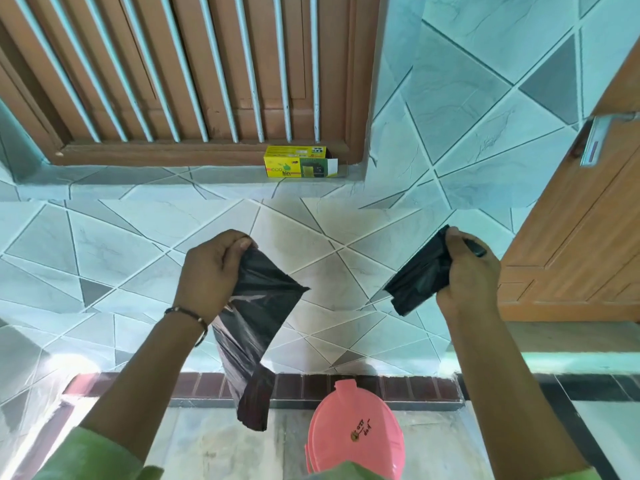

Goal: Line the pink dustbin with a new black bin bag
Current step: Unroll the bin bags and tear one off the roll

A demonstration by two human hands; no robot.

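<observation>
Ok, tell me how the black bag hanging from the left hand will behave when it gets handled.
The black bag hangs limp and creased from the left hand, so it is probably floppy and very light. Its glossy film looks slippery and may cling shut when opened.

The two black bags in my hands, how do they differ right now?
The left bag has come unfolded and hangs down long from the left hand; the right bag is a folded wad. The left bag is pinched only at its top edge, while the right hand wraps around the right bag's end. Both are glossy black plastic, held apart above the pink bin.
</observation>
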